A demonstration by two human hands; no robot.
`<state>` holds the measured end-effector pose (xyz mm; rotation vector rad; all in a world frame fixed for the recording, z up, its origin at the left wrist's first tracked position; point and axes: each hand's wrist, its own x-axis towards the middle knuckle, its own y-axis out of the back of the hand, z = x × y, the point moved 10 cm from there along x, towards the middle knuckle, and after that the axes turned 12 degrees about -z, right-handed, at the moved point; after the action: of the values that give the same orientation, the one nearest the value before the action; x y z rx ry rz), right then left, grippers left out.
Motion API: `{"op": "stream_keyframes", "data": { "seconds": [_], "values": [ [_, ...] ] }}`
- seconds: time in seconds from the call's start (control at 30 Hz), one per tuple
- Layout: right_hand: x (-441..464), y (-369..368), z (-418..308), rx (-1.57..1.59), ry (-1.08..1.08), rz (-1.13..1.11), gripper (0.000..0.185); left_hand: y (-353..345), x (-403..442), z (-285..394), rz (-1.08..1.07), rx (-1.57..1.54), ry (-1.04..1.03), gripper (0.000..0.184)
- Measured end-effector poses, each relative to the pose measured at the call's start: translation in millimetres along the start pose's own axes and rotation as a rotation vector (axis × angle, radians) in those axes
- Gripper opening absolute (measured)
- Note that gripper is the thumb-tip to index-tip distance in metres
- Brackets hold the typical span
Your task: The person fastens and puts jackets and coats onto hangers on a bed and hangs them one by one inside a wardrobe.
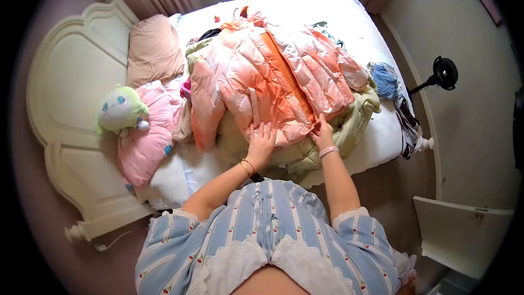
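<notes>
A puffy pink and orange jacket lies spread on the bed, its front partly open along an orange inner strip. My left hand rests flat on the jacket's lower hem, fingers apart. At the bottom of the front opening, my right hand pinches the jacket's hem edge between thumb and fingers. Under the jacket, a pale green padded garment sticks out to the right and toward me.
A green-haired plush toy and a pink pillow lie near the white headboard, below a beige pillow. Blue clothing lies at the bed's right edge. A black round-headed stand is beyond it.
</notes>
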<state>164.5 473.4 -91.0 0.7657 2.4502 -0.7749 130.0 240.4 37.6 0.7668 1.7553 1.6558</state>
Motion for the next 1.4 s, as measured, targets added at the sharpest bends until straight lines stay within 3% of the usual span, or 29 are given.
{"op": "stream_keyframes", "data": {
  "seconds": [0.03,0.1,0.17,0.2,0.27,0.3,0.4,0.47,0.5,0.57,0.63,0.67,0.8,0.83,0.9,0.97,1.03,1.1,1.13,1.2,1.23,1.3,1.4],
  "values": [
    [1.9,2.4,3.3,0.18,-0.05,0.071,0.043,4.4,-0.5,-4.0,-0.004,-0.005,0.016,0.058],
    [29.5,13.1,0.9,0.168,0.022,0.038,0.046,24.5,-2.0,-13.4,0.002,-0.241,-0.002,0.04],
    [20.6,6.6,-4.8,0.216,-0.017,0.058,0.037,28.0,-10.9,-37.0,-0.017,-0.396,0.022,0.035],
    [26.5,0.6,-5.4,0.286,-0.002,-0.045,0.03,28.0,-18.3,-50.4,-0.035,-0.545,0.031,0.029],
    [4.6,-20.6,-22.0,0.34,-0.017,-0.145,0.008,41.0,-43.5,-86.0,0.029,-0.587,0.167,0.019],
    [-20.6,-34.8,-34.4,0.334,-0.024,-0.146,0.008,36.6,-56.1,-107.3,-0.003,-0.552,0.265,0.016],
    [-67.9,-61.2,-24.8,-0.02,-0.001,-0.42,0.007,46.8,-98.8,-152.2,0.012,-0.576,0.464,0.01],
    [-72.3,-40.8,29.8,-0.244,0.016,-0.52,0.01,43.1,-117.4,-160.4,0.039,-0.589,0.511,0.01],
    [-86.6,-42.5,42.1,-0.224,-0.101,-0.463,0.012,42.3,-124.8,-163.7,0.062,-0.6,0.553,0.011],
    [-142.3,-59.3,45.4,-0.128,-0.394,-0.244,0.014,22.1,-132.4,-155.5,0.06,-0.651,0.536,0.019],
    [-142.6,-41.3,62.6,-0.09,-0.373,-0.175,0.017,21.7,-118.5,-118.4,0.066,-0.476,0.288,0.034],
    [-141.1,-34.3,70.7,-0.045,-0.385,-0.145,0.018,11.1,-112.6,-104.3,-0.029,-0.442,0.265,0.048],
    [-135.5,-36.8,58.1,0.075,-0.293,-0.131,0.025,28.0,-95.2,-67.0,-0.07,-0.401,0.309,0.058],
    [-135.2,-37.5,51.0,0.143,-0.238,-0.116,0.027,27.4,-90.9,-65.9,-0.074,-0.405,0.303,0.058],
    [-109.5,-33.6,46.1,-0.22,-0.003,-0.397,0.031,30.1,-82.3,-64.9,-0.015,-0.509,0.247,0.045],
    [-122.8,-52.3,39.4,0.336,-0.156,-0.252,0.032,20.3,-74.5,-65.4,-0.084,-0.569,0.179,0.039],
    [-124.8,-65.3,29.5,0.18,-0.052,-0.273,0.026,18.8,-66.3,-61.8,-0.158,-0.63,0.112,0.034],
    [-117.5,-62.9,63.1,0.405,-0.293,-0.169,0.02,39.1,-55.8,-56.4,-0.154,-0.928,0.077,0.027],
    [-136.2,-89.5,47.1,0.417,-0.318,-0.228,0.014,48.1,-48.9,-49.7,-0.16,-0.926,0.075,0.027],
    [-154.7,-118.4,31.1,0.359,-0.302,-0.303,0.013,28.2,-41.8,-40.3,-0.246,-1.782,0.302,0.028],
    [-161.1,-132.9,23.8,0.295,-0.284,-0.38,0.011,29.5,-34.9,-40.0,-0.25,-1.778,0.303,0.028],
    [-168.8,-140.7,24.6,0.205,-0.293,-0.415,0.01,10.6,-32.0,-14.1,-0.467,-2.353,0.467,0.024],
    [-170.8,-137.0,40.9,0.066,-0.31,-0.453,0.013,8.0,-18.0,-9.2,-0.521,-2.137,0.372,0.02]
  ]
}}
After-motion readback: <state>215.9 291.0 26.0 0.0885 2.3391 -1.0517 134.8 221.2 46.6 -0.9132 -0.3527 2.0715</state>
